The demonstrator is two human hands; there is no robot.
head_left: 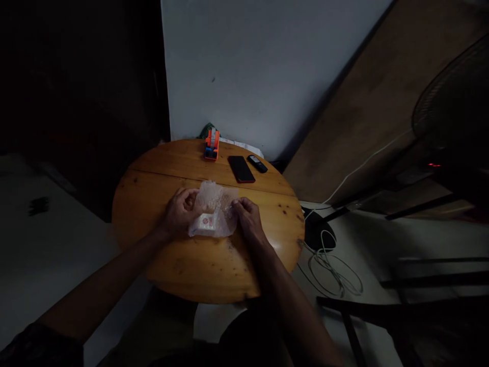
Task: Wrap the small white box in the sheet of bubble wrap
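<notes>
A sheet of clear bubble wrap (224,200) lies crumpled between my hands at the middle of the round wooden table. Under or within its near left part is a small white box (206,222) with a reddish mark on top. My left hand (182,210) is curled at the left side of the wrap and box, its fingers closed on the wrap's left edge. With thumb and fingers pinched, my right hand (246,213) grips the right edge of the wrap. The box's lower sides are hidden by the plastic.
Toward the back of the wooden table (168,176) stand an orange tape dispenser (212,145), a dark smartphone (241,169) and a small black keypad phone (257,163). A wall rises behind. Coiled cable (332,270) and a fan (454,97) are at the right.
</notes>
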